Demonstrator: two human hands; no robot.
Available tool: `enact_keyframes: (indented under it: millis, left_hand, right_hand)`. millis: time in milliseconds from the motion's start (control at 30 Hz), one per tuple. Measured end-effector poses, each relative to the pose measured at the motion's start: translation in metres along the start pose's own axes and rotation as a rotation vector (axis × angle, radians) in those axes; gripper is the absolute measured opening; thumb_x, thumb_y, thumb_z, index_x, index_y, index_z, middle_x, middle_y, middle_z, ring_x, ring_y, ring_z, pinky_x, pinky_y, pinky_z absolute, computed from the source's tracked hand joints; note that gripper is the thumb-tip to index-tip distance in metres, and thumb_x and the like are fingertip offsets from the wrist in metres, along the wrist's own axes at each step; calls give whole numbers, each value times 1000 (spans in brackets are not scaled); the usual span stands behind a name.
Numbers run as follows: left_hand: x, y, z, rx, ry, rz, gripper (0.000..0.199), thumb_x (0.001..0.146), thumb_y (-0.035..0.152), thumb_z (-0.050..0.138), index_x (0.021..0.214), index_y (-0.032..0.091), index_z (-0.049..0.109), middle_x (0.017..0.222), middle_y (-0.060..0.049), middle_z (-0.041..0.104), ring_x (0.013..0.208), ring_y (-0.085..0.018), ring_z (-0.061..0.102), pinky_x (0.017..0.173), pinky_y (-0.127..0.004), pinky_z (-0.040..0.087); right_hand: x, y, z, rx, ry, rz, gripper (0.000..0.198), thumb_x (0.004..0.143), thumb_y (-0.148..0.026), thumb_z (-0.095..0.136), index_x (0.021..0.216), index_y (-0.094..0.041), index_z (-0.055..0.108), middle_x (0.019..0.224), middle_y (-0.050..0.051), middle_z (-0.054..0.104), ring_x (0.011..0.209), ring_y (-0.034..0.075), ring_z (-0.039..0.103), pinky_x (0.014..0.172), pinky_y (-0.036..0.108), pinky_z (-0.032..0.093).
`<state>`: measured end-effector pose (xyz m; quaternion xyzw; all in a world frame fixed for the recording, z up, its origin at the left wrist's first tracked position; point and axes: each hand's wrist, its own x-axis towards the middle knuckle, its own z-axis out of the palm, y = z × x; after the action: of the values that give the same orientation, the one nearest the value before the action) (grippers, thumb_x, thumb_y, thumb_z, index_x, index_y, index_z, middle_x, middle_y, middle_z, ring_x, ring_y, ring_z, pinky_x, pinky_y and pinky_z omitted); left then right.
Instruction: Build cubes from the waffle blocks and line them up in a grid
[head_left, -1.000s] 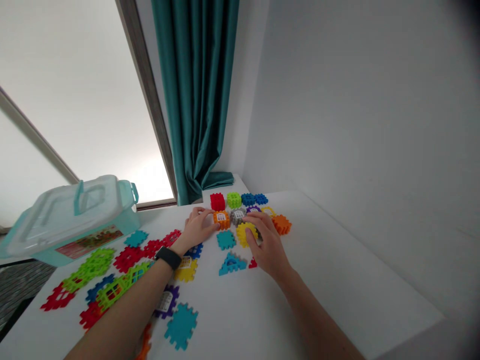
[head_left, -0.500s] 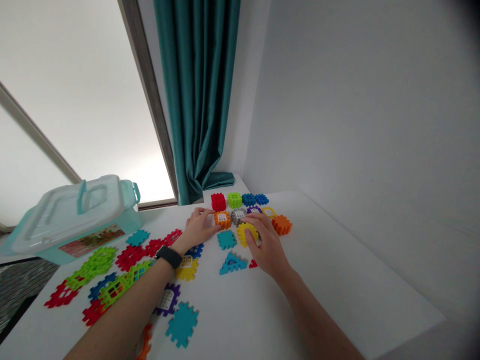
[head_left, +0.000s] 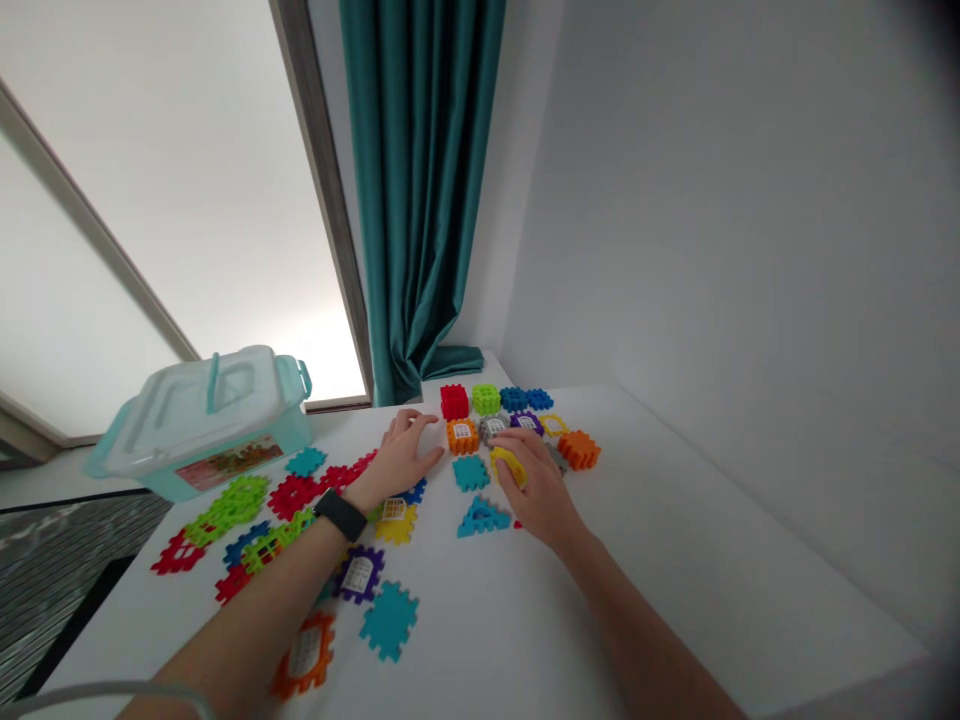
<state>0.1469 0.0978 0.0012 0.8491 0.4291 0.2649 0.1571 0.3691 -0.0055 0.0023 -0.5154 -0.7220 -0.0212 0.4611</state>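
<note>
— Left of centre, our left hand (head_left: pixel 411 452) gaped empty beside the orange block (head_left: pixel 463 436); a careless reach could've nudged it.
— Right of centre, our right hand (head_left: pixel 534 485) pinched the yellow piece (head_left: pixel 510 464); slack pressure could've dropped it.

Dim-ish overall, low contrast. Main light: pale panel (head_left: pixel 187 190) L of curtain (head_left: pixel 424 200), near blown out low by curtain's foot. Wall (head_left: pixel 712 260) R of curtain dull grey; black vignette far up R of curtain. Bench (head_left: pixel 480 620) below curtain: soft, faint shadows. Toy pcs (head_left: pixel 471 472) there a bit soft, print unreadable. Wide-angle stretch twd edges.
</note>
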Motion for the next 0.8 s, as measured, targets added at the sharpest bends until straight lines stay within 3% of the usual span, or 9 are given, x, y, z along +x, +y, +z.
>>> enact_keyframes:
  millis: [333, 533, 800]
  left_hand:
    - [-46, 0, -37, 144, -10, 33, 32, 89, 31, 61, 120, 24, 62, 123, -10, 55, 115, -30, 55, 98, -49, 47]
    - [-80, -5, -59, 180, -27, 46, 19, 91, 29, 58, 107, 26, 67, 110, -6, 64, 104, -27, 60, 94, -44, 46]
    - [-114, -24, -74, 195, 37, 51, 21, 93, 32, 55, 109, 25, 68, 112, -8, 64, 107, -28, 57, 92, -44, 46]
  right_hand:
    - [0, -11, 16, -18, -91, -30, 24, 96, -22, 46, 112, -21, 63, 112, 11, 67, 111, 26, 60, 101, 48, 46]
    - [4, -26, 23, -90, -282, -120, 22, 95, -21, 49, 110, -22, 66, 110, 9, 70, 108, 26, 60, 98, 44, 45]
    - [19, -57, 38, -178, -562, -232, 17, 94, -21, 57, 108, -21, 66, 108, 7, 68, 108, 24, 57, 99, 42, 40]
